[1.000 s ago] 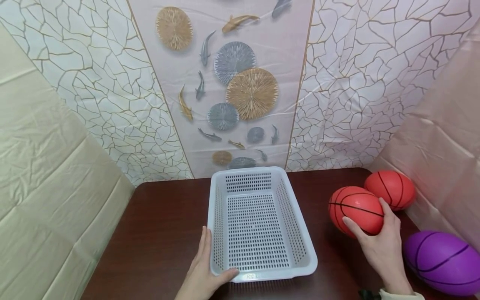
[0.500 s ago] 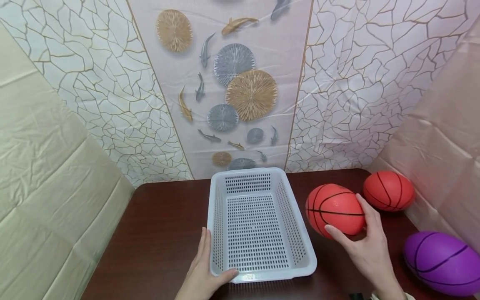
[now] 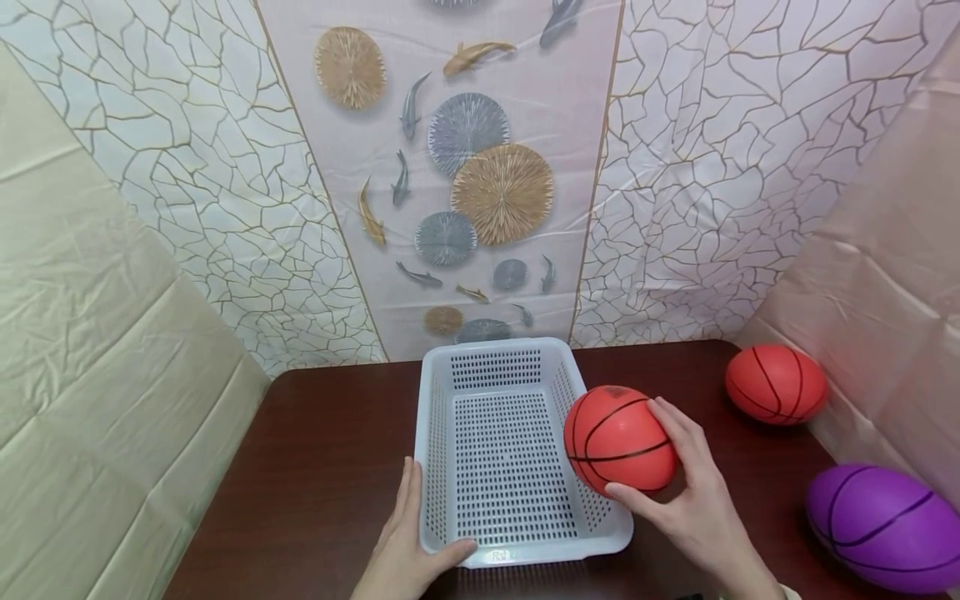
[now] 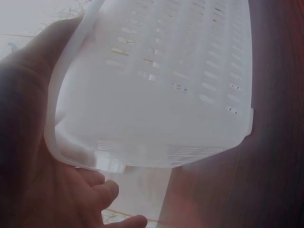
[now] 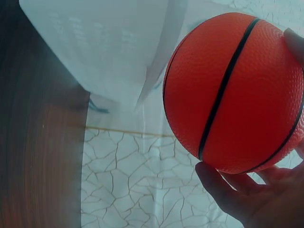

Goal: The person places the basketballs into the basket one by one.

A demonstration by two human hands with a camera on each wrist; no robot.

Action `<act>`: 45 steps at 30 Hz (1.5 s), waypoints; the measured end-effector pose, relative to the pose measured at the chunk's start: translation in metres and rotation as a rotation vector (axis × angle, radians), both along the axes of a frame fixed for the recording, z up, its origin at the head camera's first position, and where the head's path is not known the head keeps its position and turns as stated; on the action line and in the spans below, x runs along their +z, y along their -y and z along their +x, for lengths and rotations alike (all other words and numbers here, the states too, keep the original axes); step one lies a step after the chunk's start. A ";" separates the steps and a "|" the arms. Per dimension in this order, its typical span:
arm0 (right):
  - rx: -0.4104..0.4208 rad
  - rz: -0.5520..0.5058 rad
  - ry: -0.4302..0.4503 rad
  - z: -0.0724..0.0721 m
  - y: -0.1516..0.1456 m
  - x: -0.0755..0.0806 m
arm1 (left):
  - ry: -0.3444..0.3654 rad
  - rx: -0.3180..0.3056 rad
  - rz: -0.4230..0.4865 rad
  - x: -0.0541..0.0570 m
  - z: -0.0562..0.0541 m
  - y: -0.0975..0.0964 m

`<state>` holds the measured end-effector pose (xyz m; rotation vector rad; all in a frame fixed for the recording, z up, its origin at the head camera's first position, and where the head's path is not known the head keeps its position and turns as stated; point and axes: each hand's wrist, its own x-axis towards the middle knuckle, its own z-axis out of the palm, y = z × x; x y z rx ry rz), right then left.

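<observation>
Red ball (image 3: 621, 437), right of centre | gripped by our right hand (image 3: 693, 508) | overlapping right edge of pale basket (image 3: 510, 467) | basket leftward, long axis up-frame | our left hand (image 3: 408, 537) spread, touching lower-left corner

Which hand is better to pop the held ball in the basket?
Probably the right hand: it holds the red ball at the right rim of the basket. The left hand rests at the basket's near left corner, without a ball.

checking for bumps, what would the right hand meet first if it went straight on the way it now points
Past the red ball that the right hand holds, probably the pale basket's right rim, though height is unclear.
</observation>
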<state>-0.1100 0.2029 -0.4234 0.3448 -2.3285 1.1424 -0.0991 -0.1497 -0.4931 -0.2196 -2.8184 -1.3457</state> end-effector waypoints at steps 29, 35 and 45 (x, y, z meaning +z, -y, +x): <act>0.193 0.141 -0.019 -0.005 0.029 -0.009 | 0.005 0.009 0.002 -0.001 0.000 0.000; 0.206 0.170 -0.009 -0.007 0.035 -0.010 | 0.009 0.010 0.001 0.000 0.000 0.000; 0.221 0.206 -0.014 -0.009 0.045 -0.014 | 0.012 0.016 -0.011 -0.001 -0.001 0.001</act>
